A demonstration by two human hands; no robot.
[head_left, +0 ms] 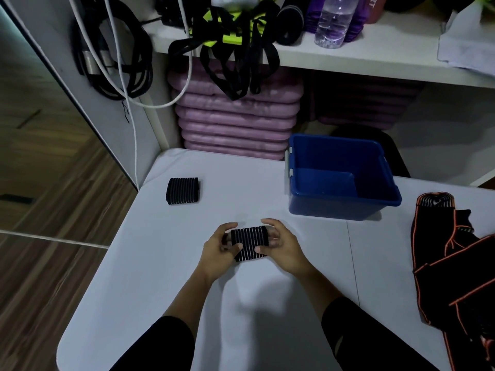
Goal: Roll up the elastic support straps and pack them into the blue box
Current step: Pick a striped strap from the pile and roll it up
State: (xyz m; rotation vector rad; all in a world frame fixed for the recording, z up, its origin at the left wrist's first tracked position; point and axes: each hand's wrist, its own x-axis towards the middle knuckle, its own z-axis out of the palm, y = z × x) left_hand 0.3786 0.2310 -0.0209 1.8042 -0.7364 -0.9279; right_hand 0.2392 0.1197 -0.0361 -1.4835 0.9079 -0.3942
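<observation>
A rolled black strap with thin white stripes (249, 243) sits just above the white table (160, 263), gripped from both ends. My left hand (219, 250) clasps its left end and my right hand (281, 245) clasps its right end. A second rolled striped strap (183, 190) lies alone on the table at the far left. The blue box (340, 178) stands open at the back right of the table, and nothing shows inside it. Unrolled black straps with orange edging (460, 269) lie heaped at the table's right edge.
A white shelf (375, 57) hangs over the table's back, holding tangled black and yellow-green straps (235, 41), a clear water bottle (334, 20) and purple items. Stacked purple pads (238, 116) sit under it. Cables (112, 54) hang at left. Wooden floor lies left of the table.
</observation>
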